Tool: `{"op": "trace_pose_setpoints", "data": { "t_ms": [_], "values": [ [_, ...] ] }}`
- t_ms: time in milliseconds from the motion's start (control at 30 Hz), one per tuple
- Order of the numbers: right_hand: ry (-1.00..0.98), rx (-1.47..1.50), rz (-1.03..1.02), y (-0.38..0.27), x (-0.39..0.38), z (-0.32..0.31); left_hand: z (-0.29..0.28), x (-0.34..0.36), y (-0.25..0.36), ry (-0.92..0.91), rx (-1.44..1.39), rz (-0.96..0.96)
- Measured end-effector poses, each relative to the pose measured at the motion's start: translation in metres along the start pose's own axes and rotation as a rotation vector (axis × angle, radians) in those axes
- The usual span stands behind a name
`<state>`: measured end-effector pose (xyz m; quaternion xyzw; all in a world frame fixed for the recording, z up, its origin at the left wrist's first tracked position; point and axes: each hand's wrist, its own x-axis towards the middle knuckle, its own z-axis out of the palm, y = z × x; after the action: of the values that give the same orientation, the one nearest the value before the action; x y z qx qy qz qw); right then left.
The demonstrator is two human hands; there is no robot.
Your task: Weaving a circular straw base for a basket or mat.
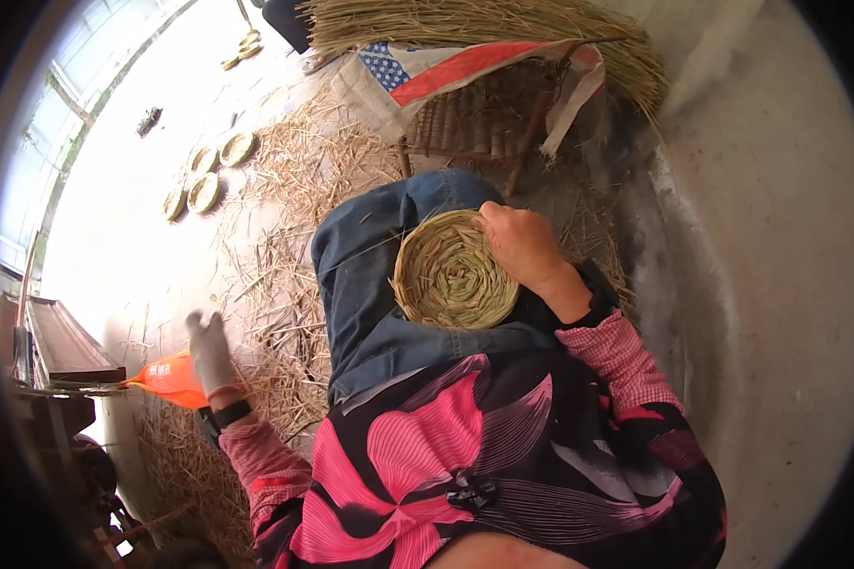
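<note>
A round, shallow woven straw basket point(454, 275) lies on my lap, its coiled inside facing up. My right hand point(525, 245) is closed on the basket's right rim, the fingers bent over the edge. Out to the left, away from the basket, my left hand point(211, 351) wears a pale grey glove. Its thumb and fingers stand apart, with nothing visible between them. An orange bag point(173, 377) hangs just behind the gloved hand; whether they touch is unclear.
A large bundle of straw point(503, 24) lies over a low woven chair point(465, 119) draped with a printed sack point(465, 71). Several small woven baskets point(205, 192) sit on the floor at the far left. Loose straw point(289, 266) covers the floor beside my legs. Dark machinery point(57, 446) stands at the left.
</note>
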<state>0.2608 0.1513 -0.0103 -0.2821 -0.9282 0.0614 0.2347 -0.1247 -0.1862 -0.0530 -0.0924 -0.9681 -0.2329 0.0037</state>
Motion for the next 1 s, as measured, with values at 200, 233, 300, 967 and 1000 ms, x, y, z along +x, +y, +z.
{"op": "trace_pose_setpoints", "data": {
  "t_ms": [200, 233, 300, 967, 1000],
  "values": [
    [-0.059, 0.029, -0.007, -0.013, 0.008, 0.001, 0.015, -0.123, 0.142, -0.325, -0.335, 1.063],
    [-0.054, 0.022, -0.016, -0.014, 0.009, 0.0, 0.014, -0.138, 0.161, -0.346, -0.234, 1.105],
    [-0.056, 0.004, -0.025, -0.015, 0.01, -0.001, 0.012, -0.153, 0.189, -0.332, -0.093, 1.189],
    [-0.078, -0.056, -0.047, -0.02, 0.01, -0.002, 0.003, -0.165, 0.222, -0.307, 0.118, 1.305],
    [-0.073, -0.053, -0.047, -0.02, 0.01, -0.002, 0.002, -0.166, 0.224, -0.292, 0.12, 1.317]
  ]
}}
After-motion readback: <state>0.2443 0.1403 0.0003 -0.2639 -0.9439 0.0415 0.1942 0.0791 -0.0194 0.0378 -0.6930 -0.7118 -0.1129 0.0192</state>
